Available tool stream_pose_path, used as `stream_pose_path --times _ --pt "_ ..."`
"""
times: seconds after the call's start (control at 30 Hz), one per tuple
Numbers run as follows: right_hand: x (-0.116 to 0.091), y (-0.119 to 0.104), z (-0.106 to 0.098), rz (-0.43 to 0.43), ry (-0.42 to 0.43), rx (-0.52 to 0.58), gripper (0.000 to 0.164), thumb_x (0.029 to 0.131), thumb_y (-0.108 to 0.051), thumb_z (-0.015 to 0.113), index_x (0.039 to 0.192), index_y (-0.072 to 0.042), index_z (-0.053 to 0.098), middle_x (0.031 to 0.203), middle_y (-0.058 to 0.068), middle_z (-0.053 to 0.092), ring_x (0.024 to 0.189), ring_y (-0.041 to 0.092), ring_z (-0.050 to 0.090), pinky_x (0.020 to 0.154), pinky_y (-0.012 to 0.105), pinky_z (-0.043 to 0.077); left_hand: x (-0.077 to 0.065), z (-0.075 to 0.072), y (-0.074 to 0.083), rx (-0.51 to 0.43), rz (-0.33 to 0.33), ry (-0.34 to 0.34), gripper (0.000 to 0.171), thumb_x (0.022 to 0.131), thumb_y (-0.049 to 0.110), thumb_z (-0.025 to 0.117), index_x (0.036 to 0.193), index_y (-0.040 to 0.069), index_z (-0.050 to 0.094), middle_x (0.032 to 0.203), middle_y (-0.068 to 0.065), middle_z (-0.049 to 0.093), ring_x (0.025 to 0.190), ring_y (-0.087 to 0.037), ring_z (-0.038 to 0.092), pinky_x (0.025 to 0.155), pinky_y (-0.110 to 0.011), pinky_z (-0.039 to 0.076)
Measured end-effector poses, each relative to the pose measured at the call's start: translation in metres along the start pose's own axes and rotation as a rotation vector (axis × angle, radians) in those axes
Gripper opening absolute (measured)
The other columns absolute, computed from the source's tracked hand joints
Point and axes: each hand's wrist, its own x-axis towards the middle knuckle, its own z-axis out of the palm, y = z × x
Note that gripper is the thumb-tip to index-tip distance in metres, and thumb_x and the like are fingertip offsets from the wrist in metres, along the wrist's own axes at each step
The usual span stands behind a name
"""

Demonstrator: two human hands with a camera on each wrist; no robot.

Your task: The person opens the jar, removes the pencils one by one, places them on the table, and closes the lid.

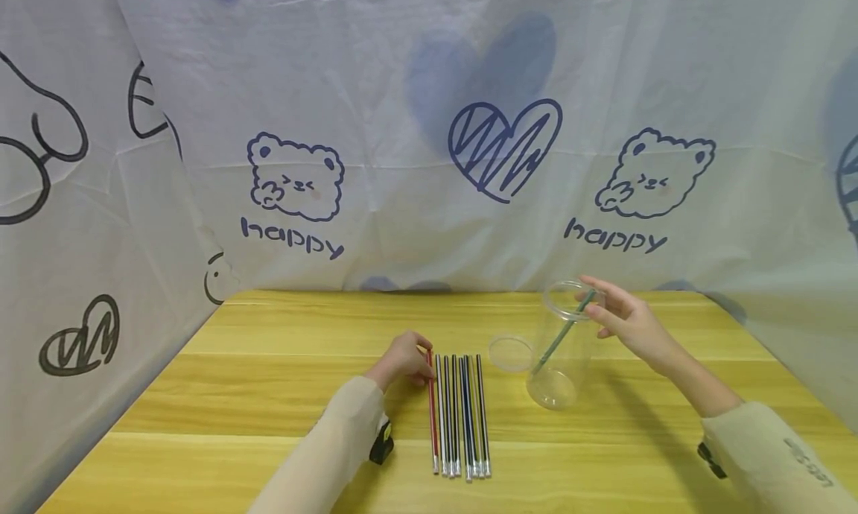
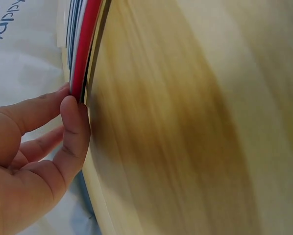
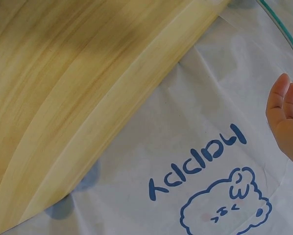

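Pencils with metal-capped ends lie side by side on the table, most of them dark-striped (image 1: 454, 417). At their left end is a red pencil (image 1: 432, 417), whose far end my left hand (image 1: 405, 357) pinches between thumb and finger. The left wrist view shows that red pencil (image 2: 84, 49) between the fingertips. To the right stands a clear plastic jar (image 1: 570, 350), upright and lidless, with a green pencil (image 1: 559, 343) slanting inside it. My right hand (image 1: 626, 320) is at the jar's rim, thumb and forefinger spread around the pencil's upper end. The right wrist view catches only part of this hand (image 3: 288, 120).
A round clear lid (image 1: 511, 352) lies on the wooden table (image 1: 268, 402) just left of the jar. Behind the table hangs a pale cloth (image 1: 395, 201) with drawn bears and hearts, and it also runs along the left side.
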Motion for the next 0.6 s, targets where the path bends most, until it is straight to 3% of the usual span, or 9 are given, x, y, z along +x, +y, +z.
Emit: stream_pose_path --times 0.2,0.4,0.6 --pt "0.0 0.0 0.0 0.007 0.01 -0.008 0.047 0.093 -0.011 0.048 0.134 0.002 0.031 0.104 -0.014 0.055 0.087 0.004 0.054 0.063 0.028 0.051 -0.002 0.004 0.003 0.053 0.001 -0.002 0.049 0.068 -0.017 0.066 0.114 -0.015 0.049 0.082 -0.017 0.057 0.053 -0.021 0.06 0.05 -0.029 0.052" --pt "0.0 0.001 0.001 0.009 0.015 0.011 0.047 0.092 -0.01 0.049 0.134 0.002 0.031 0.105 -0.014 0.055 0.087 0.004 0.054 0.063 0.025 0.05 -0.003 0.004 0.006 0.159 0.069 0.04 0.046 0.07 -0.01 0.067 0.111 -0.016 0.049 0.065 -0.017 0.06 0.048 -0.019 0.056 0.048 -0.029 0.051" --pt "0.0 0.002 0.002 0.009 0.024 0.006 0.047 0.092 -0.011 0.049 0.135 0.002 0.031 0.108 -0.004 0.055 0.088 0.005 0.054 0.063 0.025 0.05 -0.002 0.004 0.011 0.276 0.138 0.121 0.036 0.074 0.006 0.069 0.103 -0.01 0.057 0.095 -0.02 0.061 0.081 -0.028 0.058 0.071 -0.033 0.05"
